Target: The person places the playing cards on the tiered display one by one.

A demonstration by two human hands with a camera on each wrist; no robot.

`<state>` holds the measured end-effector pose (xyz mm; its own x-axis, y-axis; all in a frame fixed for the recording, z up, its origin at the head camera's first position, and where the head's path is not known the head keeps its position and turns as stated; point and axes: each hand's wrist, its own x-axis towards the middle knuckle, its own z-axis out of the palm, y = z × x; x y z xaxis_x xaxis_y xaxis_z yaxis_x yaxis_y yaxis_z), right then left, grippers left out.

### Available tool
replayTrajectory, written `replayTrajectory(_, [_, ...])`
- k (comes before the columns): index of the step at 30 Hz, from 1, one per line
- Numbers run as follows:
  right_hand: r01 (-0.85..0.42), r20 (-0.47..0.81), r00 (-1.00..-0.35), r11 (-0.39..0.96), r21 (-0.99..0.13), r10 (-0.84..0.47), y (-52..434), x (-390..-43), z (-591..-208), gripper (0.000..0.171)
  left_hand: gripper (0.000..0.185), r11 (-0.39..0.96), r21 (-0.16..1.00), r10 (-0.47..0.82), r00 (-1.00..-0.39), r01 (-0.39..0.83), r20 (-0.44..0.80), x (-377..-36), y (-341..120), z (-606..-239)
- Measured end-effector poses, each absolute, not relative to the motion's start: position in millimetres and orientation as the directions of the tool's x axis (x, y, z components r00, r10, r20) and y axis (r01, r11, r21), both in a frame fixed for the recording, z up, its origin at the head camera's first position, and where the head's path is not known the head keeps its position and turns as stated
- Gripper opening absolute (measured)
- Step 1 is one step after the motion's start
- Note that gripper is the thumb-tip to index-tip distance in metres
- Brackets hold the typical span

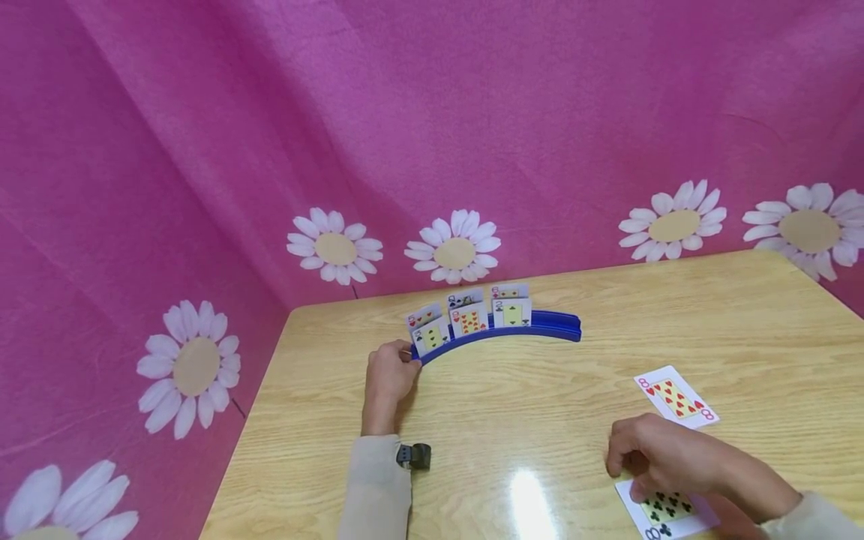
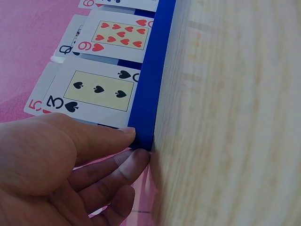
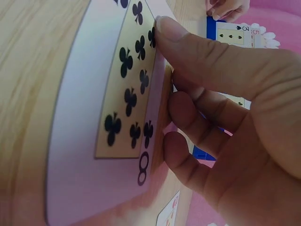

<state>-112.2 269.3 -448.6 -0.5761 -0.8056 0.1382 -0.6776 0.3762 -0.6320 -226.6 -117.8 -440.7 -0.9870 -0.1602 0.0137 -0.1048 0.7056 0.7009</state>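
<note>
Left hand (image 1: 390,373) rests at the left end of the blue card rack (image 1: 540,327): thumb and fingers pinch the rack's end, seen close in the left wrist view. Rack stands on the table (image 1: 506,405) near the far edge and holds six cards upright in two rows, the three of spades (image 2: 96,89) nearest the hand.

Right hand (image 1: 664,459) is at the near right, thumb pressing on the eight of clubs (image 1: 664,510), fingers curled at its edge. Card lies face up on the table. Eight of hearts (image 1: 677,397) lies face up just beyond that hand.

Glossy wooden table (image 1: 513,405), cloth backdrop (image 1: 432,112).
</note>
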Motion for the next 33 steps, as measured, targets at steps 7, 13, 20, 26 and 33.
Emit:
replayTrajectory(7, [-0.685,0.153,-0.594,0.398,-0.610,-0.790,268.4,-110.7,-449.7,0.030,0.027,0.706,0.699,-0.160,-0.987,-0.111,0.005,-226.9,-117.5,-440.5])
replayTrajectory(13, [-0.667,0.133,-0.636,0.454,-0.590,-0.760,267.1,-109.3,-451.7,0.024,0.026,0.711,0.698,-0.149,-0.988,-0.087,0.028,-226.9,-118.2,-441.5])
replayTrajectory(20, [-0.651,0.113,-0.659,0.488,-0.582,-0.744,265.5,-108.4,-451.5,0.027,0.026,0.712,0.696,-0.154,-0.988,-0.093,0.026,-228.6,-118.5,-442.7])
replayTrajectory(26, [-0.665,0.139,-0.654,0.478,-0.574,-0.743,264.4,-107.5,-451.8,0.033,0.026,0.709,0.697,-0.160,-0.987,-0.102,0.018,-228.0,-117.7,-441.0])
replayTrajectory(33, [-0.673,0.161,-0.660,0.483,-0.560,-0.734,263.5,-106.0,-450.7,0.028,0.027,0.706,0.701,-0.157,-0.987,-0.103,0.013,-226.3,-117.8,-440.0])
